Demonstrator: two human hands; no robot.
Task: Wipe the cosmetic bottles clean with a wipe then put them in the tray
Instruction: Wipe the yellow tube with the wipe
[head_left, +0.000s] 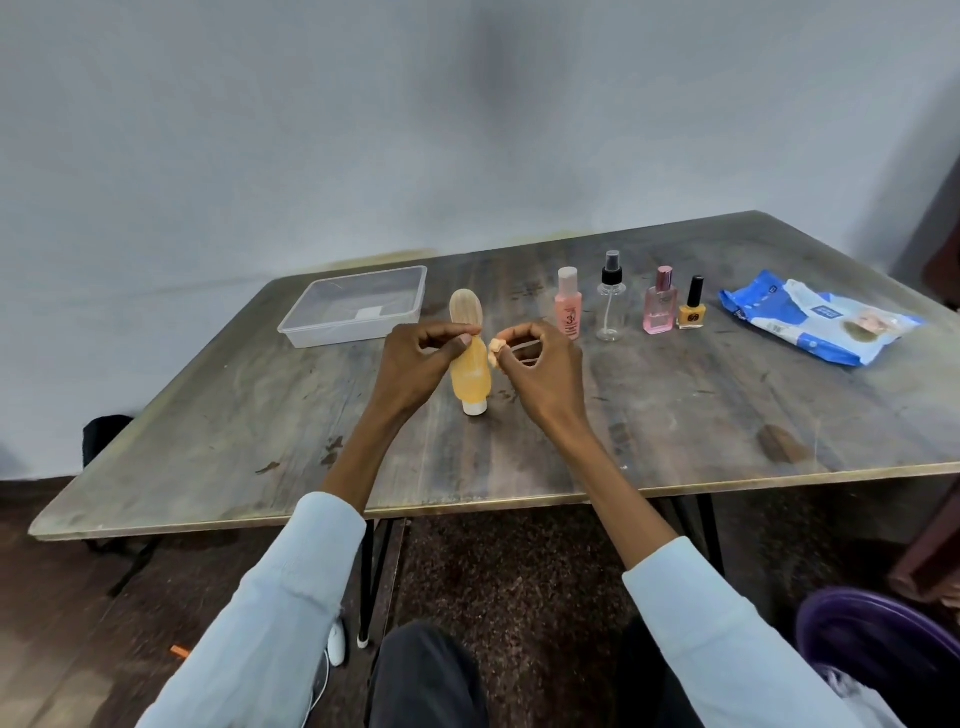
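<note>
The left hand (415, 358) covers the upper side of the orange tube (470, 371), so how its fingertips meet the tube cannot be made out. The small crumpled wad (496, 347) pinched by the right hand (540, 364) is too small to tell whether it touches the tube. Print on the pink bottle (569, 306), the perfume bottle (661, 304) and the wipes pack (818, 322) is too fine to read. A purple object (883, 639) is cut off by the right edge.

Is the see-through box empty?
Mostly empty: the tray holds no bottles, only a small white patch on its floor; what that is, I cannot tell.
</note>
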